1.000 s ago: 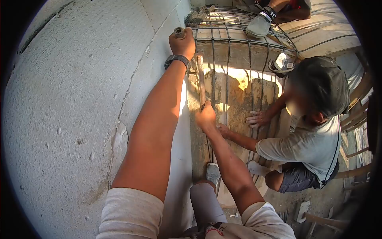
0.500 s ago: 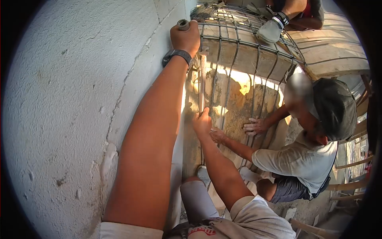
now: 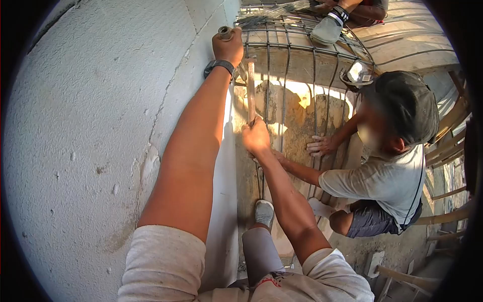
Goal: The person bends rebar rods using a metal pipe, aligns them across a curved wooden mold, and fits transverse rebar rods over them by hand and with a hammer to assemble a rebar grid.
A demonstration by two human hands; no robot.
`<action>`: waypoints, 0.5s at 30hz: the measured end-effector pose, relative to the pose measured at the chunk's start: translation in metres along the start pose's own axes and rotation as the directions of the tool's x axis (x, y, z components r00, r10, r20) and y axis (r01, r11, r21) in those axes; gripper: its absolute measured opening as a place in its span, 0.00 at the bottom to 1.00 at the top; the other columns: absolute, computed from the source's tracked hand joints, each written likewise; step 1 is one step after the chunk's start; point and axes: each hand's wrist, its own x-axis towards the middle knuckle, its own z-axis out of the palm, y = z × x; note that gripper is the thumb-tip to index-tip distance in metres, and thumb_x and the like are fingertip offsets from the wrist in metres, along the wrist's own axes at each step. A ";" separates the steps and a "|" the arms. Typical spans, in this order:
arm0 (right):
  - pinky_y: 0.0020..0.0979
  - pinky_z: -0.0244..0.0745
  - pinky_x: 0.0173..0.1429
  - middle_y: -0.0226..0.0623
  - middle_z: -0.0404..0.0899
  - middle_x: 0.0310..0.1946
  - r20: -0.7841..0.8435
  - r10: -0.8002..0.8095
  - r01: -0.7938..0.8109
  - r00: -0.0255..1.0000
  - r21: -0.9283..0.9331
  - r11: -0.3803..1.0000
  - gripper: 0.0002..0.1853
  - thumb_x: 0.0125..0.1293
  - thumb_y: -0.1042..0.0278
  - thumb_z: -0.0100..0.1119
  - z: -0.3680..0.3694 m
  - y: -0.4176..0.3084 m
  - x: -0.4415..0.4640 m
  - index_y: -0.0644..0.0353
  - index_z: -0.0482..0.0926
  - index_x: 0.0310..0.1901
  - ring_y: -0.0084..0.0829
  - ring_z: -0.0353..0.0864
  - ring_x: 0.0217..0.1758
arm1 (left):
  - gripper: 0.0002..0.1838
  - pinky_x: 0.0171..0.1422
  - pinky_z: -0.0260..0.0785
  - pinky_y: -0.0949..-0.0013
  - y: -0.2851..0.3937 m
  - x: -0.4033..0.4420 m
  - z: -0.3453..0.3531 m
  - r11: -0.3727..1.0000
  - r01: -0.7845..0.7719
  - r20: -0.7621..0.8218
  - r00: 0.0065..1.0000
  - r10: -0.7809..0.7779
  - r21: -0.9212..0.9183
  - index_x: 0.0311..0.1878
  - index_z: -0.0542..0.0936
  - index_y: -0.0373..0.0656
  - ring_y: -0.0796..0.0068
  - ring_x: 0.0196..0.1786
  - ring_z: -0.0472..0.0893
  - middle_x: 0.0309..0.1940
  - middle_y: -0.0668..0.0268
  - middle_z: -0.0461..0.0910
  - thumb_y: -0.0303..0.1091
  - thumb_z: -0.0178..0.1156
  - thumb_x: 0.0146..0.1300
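My left hand [image 3: 229, 49], with a dark watch on the wrist, is closed around a metal pipe [image 3: 225, 33] beside the wall. The pipe's round, hollow end pokes out above the fist; a length of it seems to show below. Lower and to the right, my right hand [image 3: 257, 136] grips the near end of a rust-brown bar [image 3: 251, 95]. That bar points away from me, and its wider far end lies near the steel rods. Whether it touches them I cannot tell. Steel rods [image 3: 286, 100] run lengthwise just right of both hands.
A rough grey wall [image 3: 110, 121] rises along my left side. At right crouches a co-worker in a cap [image 3: 405, 108], one hand [image 3: 322, 145] by the rods. Another person's shoe [image 3: 327, 30] rests on the steel grid, near a wire bundle [image 3: 274, 14]. Wooden poles [image 3: 448, 216] stand far right.
The view has shifted, and more of my left sleeve and my shoe show. My right hand and the bar sit slightly higher in view. Both grips stay closed.
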 end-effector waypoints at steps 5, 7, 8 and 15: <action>0.46 0.78 0.53 0.54 0.84 0.39 -0.020 -0.043 0.044 0.999 0.056 0.997 0.17 0.66 0.66 0.61 0.009 0.001 0.005 0.72 0.77 0.49 0.50 0.86 0.45 | 0.19 0.29 0.62 0.67 0.003 -0.001 -0.006 1.000 0.018 -0.029 0.999 -0.018 0.000 0.21 0.74 0.43 0.81 0.21 0.69 0.16 0.74 0.72 0.35 0.64 0.69; 0.43 0.79 0.50 0.50 0.84 0.36 -0.020 -0.050 0.052 0.999 0.135 0.989 0.17 0.66 0.67 0.61 0.010 -0.005 0.006 0.73 0.77 0.48 0.44 0.86 0.41 | 0.19 0.29 0.62 0.67 0.003 -0.003 -0.006 1.000 0.001 -0.050 0.999 -0.001 -0.008 0.20 0.73 0.43 0.82 0.22 0.69 0.17 0.74 0.73 0.35 0.64 0.68; 0.41 0.79 0.48 0.46 0.83 0.33 0.031 -0.016 0.010 0.999 0.177 0.984 0.17 0.66 0.67 0.62 0.006 -0.009 0.011 0.75 0.78 0.48 0.38 0.86 0.38 | 0.18 0.33 0.69 0.63 0.003 -0.001 -0.008 0.999 0.032 -0.040 0.999 -0.031 0.037 0.23 0.76 0.38 0.79 0.23 0.75 0.16 0.67 0.76 0.36 0.64 0.67; 0.53 0.77 0.54 0.62 0.84 0.42 -0.044 -0.049 0.043 0.998 -0.138 0.990 0.20 0.67 0.65 0.62 0.014 0.002 -0.006 0.72 0.71 0.52 0.60 0.86 0.48 | 0.18 0.33 0.65 0.66 0.009 -0.013 -0.004 1.000 0.003 -0.028 1.000 -0.002 0.028 0.22 0.75 0.41 0.82 0.25 0.72 0.19 0.73 0.76 0.36 0.65 0.68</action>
